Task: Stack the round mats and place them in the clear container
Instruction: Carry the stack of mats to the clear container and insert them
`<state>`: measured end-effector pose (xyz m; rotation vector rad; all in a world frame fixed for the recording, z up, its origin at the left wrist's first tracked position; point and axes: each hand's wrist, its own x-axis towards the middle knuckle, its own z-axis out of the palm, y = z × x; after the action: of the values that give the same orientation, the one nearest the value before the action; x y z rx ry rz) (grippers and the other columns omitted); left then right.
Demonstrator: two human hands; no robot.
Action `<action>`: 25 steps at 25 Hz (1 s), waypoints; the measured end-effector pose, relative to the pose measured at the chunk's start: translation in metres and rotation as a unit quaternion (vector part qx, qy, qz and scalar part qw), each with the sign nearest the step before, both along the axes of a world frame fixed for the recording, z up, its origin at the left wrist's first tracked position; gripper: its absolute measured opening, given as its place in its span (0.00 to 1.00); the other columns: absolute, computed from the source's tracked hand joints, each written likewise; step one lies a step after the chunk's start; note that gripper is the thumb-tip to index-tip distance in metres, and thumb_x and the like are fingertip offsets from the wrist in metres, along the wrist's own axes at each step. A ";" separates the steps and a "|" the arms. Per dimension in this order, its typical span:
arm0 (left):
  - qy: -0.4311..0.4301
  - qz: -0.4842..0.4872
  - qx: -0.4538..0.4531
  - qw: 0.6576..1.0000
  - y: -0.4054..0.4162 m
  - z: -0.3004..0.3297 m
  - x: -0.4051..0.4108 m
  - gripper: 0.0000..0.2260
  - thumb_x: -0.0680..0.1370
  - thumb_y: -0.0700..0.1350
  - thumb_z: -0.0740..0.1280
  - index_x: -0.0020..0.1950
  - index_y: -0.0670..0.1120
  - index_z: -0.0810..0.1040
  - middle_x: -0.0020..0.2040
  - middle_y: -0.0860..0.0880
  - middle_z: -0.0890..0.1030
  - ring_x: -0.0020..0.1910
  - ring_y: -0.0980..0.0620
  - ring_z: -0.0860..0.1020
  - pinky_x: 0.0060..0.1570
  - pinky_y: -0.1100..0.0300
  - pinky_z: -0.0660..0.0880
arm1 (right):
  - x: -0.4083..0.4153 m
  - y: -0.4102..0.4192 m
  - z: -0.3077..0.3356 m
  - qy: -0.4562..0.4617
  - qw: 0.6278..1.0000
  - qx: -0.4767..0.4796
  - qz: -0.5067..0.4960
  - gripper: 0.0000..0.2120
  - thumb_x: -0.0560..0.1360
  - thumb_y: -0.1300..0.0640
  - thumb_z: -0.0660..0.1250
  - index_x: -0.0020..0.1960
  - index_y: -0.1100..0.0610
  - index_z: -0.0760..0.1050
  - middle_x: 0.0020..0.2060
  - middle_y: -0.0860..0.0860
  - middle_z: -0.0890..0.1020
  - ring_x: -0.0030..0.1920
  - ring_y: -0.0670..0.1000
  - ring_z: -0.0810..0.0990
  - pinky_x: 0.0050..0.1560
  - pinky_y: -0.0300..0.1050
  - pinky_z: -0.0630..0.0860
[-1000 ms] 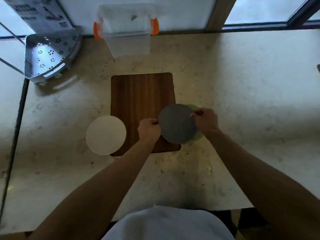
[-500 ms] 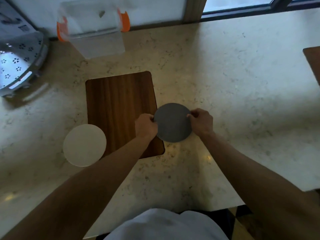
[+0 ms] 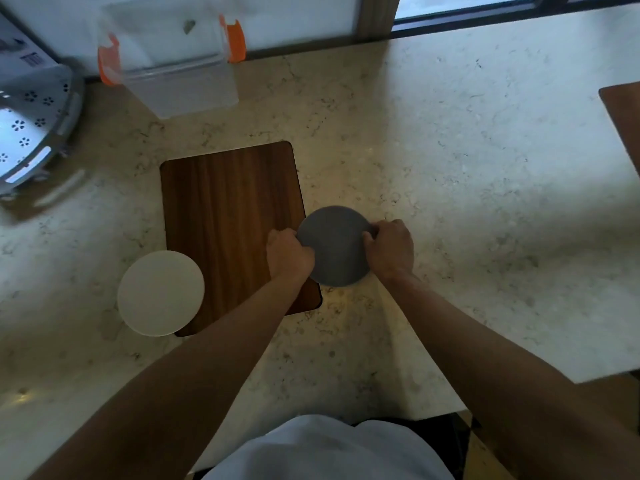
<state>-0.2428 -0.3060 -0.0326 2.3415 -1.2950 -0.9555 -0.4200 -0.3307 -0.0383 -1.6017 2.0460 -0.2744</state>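
While each hand (image 3: 290, 253) (image 3: 390, 250) pinches its rim, the round matte grey mat (image 3: 334, 245) lies flat.

Two round mats visible: gray mat (image 3: 335, 245), white mat (image 3: 160, 293); possibly more beneath gray.

Matt grey mat (image 3: 334, 245), wood-grain board (image 3: 232, 216), glossy, perhaps marble, counter (image 3: 450, 168)

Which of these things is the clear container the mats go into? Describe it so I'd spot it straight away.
Start at the wooden board in the middle of the counter and look beyond its far edge, toward the window wall. The clear container stands there, see-through and boxy. Its orange clips set it apart from the perforated white rack beside it.
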 end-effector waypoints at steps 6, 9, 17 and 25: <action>0.087 0.088 0.076 0.989 -0.014 0.007 0.008 0.11 0.71 0.37 0.69 0.34 0.48 0.70 0.35 0.51 0.74 0.36 0.50 0.75 0.41 0.52 0.78 | -0.004 -0.011 0.004 -0.102 0.990 0.089 -0.048 0.14 0.75 0.56 0.66 0.59 0.59 0.74 0.53 0.54 0.81 0.47 0.50 0.77 0.45 0.45 0.76; 0.121 0.102 0.083 0.984 -0.007 0.007 0.015 0.05 0.72 0.39 0.69 0.40 0.45 0.74 0.39 0.49 0.77 0.41 0.47 0.78 0.44 0.50 0.81 | -0.002 -0.005 0.009 -0.132 0.984 0.105 -0.049 0.14 0.76 0.56 0.67 0.60 0.57 0.75 0.55 0.53 0.82 0.48 0.50 0.78 0.44 0.42 0.74; 0.174 0.198 0.044 0.964 0.034 0.022 0.083 0.12 0.77 0.43 0.66 0.33 0.45 0.75 0.33 0.47 0.78 0.36 0.47 0.80 0.46 0.48 0.82 | 0.066 0.016 0.029 -0.082 0.993 0.083 0.033 0.11 0.73 0.54 0.67 0.45 0.59 0.84 0.42 0.56 0.86 0.38 0.53 0.82 0.44 0.50 0.81; 0.153 0.309 0.019 0.938 0.108 0.042 0.232 0.08 0.75 0.45 0.66 0.46 0.41 0.82 0.46 0.41 0.83 0.47 0.40 0.81 0.53 0.42 0.80 | 0.219 0.050 0.030 -0.175 0.970 0.113 0.124 0.06 0.74 0.53 0.70 0.49 0.53 0.83 0.44 0.48 0.84 0.45 0.49 0.83 0.48 0.52 0.83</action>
<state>-0.0110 -0.1975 0.0090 2.2758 -0.3764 -1.0604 -0.2006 -0.2810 -0.0081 -1.5243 1.5359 -0.2055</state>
